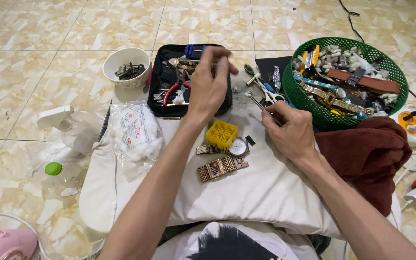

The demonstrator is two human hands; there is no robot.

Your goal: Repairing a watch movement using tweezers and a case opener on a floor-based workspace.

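My left hand (210, 82) is raised over a black tool case (157, 103), its back toward me and its fingertips pinched together; whatever is between them is hidden. My right hand (290, 132) grips thin metal tweezers (256, 102) that point up and left, close to a pair of scissors (268, 94). Between the hands, on a white cushion (266, 192), lie a yellow plastic holder (221, 134), a watch with a white dial (238, 147) and a gold bracelet watch (217, 167).
A green basket (290, 91) of watches and straps stands at the right, a maroon cloth (367, 149) beside it. A white bowl (121, 58), a bag of cotton balls (136, 135) and a spray bottle (68, 125) are at the left. Cables and a power strip (412, 123) lie far right.
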